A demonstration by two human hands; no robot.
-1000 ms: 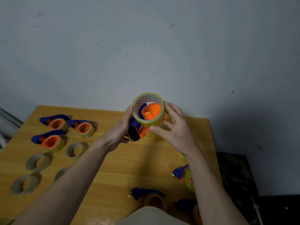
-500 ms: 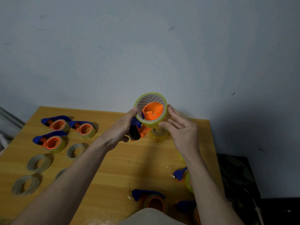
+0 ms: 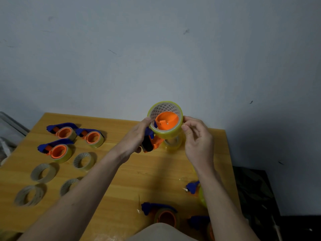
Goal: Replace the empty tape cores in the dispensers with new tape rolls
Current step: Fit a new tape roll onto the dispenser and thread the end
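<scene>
**While Both Hands Hold a Roll Above a Crowded Table**

Across the wooden table [image 3: 132, 180] lie three loaded dispensers [image 3: 60, 150] and lattice-textured empty cores [image 3: 43, 172]. Above, the left hand [image 3: 137, 138] grips a blue-orange dispenser [image 3: 152, 141]; the right hand [image 3: 198, 141] pinches the glossy yellow tape roll [image 3: 166, 133] around its orange hub.

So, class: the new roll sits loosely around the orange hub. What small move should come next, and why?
Probably push the tape roll squarely down onto the orange hub with the right hand, while the left hand steadies the dispenser: the hub sits off-centre inside the core, so the roll looks not yet seated.
</scene>
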